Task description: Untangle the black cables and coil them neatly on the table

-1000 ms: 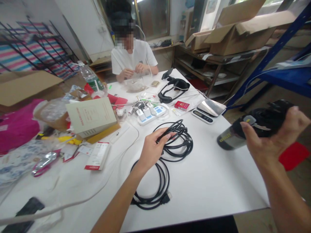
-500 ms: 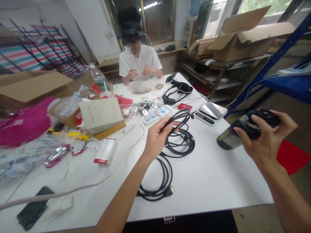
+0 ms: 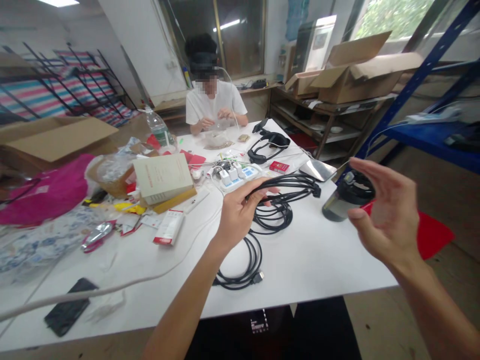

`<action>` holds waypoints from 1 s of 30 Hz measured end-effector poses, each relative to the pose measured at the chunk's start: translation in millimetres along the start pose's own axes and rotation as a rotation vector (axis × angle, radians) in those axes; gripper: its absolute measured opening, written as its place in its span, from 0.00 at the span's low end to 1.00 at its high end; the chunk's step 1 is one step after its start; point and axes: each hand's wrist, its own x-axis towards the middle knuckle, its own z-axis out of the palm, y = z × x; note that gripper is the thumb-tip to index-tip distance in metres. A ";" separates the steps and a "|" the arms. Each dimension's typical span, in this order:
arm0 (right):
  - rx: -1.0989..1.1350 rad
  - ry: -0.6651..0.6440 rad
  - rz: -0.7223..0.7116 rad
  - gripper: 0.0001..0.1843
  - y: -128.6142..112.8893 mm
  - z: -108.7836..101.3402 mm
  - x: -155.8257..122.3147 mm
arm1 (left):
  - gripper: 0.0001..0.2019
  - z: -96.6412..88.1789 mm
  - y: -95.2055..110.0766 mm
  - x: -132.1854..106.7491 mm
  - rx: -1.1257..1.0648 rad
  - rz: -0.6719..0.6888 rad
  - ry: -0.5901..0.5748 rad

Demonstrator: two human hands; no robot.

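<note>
My left hand [image 3: 242, 207] is closed around a coiled black cable [image 3: 296, 186], raised above the table's middle. Below it on the white table lies a second coil of black cable [image 3: 275, 220]. Nearer to me rests another black cable [image 3: 243, 282] with an HDMI-style plug. My right hand [image 3: 393, 215] is open, fingers and thumb apart, with nothing in it. Just left of that hand a dark bottle with a black lid [image 3: 339, 205] stands upright near the table's right edge, partly hidden by the fingers.
Across the table a person [image 3: 217, 107] in a white shirt handles something small. A power strip [image 3: 240, 175], a scale [image 3: 318, 170], a headset [image 3: 268, 145] and a red pack [image 3: 279, 167] lie beyond the cables. At left are a box [image 3: 163, 177], a phone [image 3: 71, 305] and clutter.
My right hand has let go of the bottle, which now stands upright on the table instead of tilted. The coil in my left hand has swung out to the right.
</note>
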 end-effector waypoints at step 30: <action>0.447 -0.312 0.620 0.29 -81.4 7.5 -39.6 | 0.18 -103.5 -4.8 -217.7 0.237 -0.364 0.393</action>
